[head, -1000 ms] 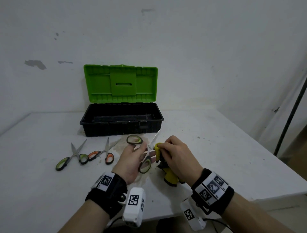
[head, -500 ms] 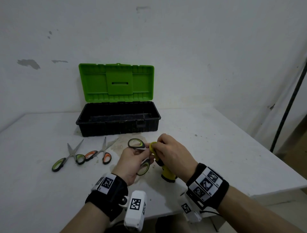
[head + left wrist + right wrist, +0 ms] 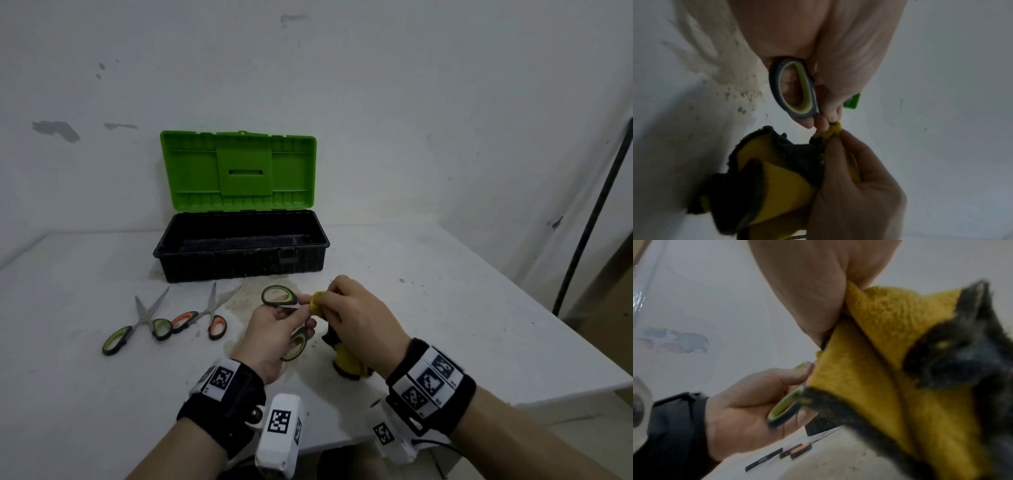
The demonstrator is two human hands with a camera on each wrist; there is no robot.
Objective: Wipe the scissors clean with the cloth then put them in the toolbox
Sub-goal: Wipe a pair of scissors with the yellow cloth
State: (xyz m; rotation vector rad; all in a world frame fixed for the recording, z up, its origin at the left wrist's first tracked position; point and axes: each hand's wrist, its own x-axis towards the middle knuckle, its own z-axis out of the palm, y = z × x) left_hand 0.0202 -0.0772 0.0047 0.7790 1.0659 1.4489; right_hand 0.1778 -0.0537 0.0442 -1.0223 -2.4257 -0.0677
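My left hand [image 3: 281, 329] grips green-handled scissors [image 3: 278, 296] by the handles, just in front of the toolbox; one handle loop [image 3: 795, 89] shows under the palm, and another [image 3: 785, 408] lies across the fingers. My right hand [image 3: 356, 318] pinches a yellow and black cloth [image 3: 346, 359] around the blades, which are hidden inside it. The cloth [image 3: 890, 353] hangs down to the table. The black toolbox [image 3: 239, 263] with its green lid [image 3: 239, 171] raised stands open behind the hands.
Two more pairs of scissors lie on the white table [image 3: 445, 325] at the left: a green-handled pair [image 3: 137, 329] and an orange-handled pair [image 3: 209, 315]. A stained patch marks the table under the hands. A dark pole [image 3: 589, 219] stands at the right, past the table edge.
The right hand has slid the cloth down the blades toward the handles; the blade tip that showed a second ago is now covered. The left hand keeps its hold.
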